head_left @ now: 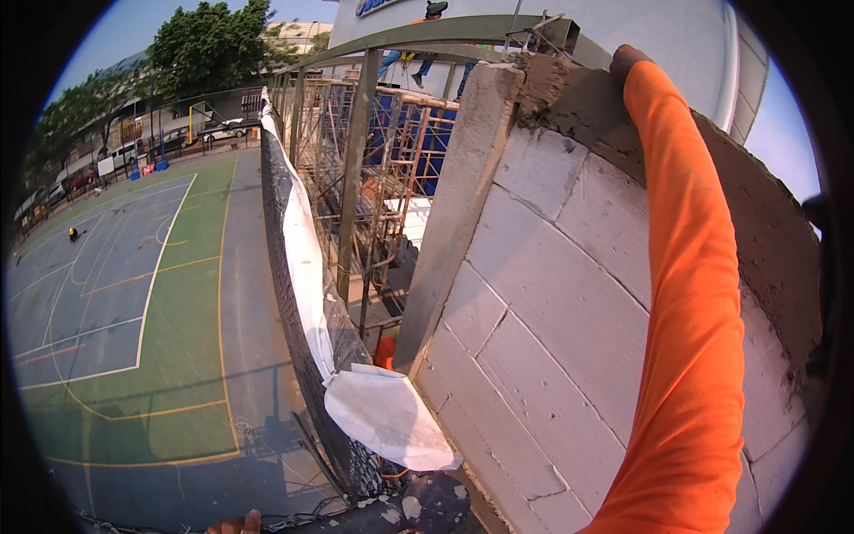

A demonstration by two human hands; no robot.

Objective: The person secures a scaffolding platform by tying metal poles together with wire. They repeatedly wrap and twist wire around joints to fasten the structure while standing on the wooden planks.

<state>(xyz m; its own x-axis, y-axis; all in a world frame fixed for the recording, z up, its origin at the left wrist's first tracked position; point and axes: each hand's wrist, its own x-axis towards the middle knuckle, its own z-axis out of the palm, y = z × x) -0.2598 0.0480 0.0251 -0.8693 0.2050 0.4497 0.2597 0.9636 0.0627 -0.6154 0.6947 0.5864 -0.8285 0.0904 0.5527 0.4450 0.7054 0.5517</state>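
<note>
My right arm, in an orange sleeve, reaches up across a white block wall (551, 267). At its top, my right hand (628, 60) rests by the upper edge, on or just beside the wet grey mortar (578, 102); its fingers are hidden. Only part of my left hand (235, 523) shows at the lower rim. Its fingers look curled around the line of a dark pipe with peeling paint (418, 505). A rough concrete post (463, 214) borders the wall's left side. White sheeting (387, 414) lies folded between that post and a dark mesh fence (289, 240).
Rusty scaffolding (409, 160) and a green steel post (358, 178) stand beyond the wall, below a steel beam (436, 37). A person in orange and blue (418, 49) is up near that beam. Far below on the left lies a sports court (178, 311).
</note>
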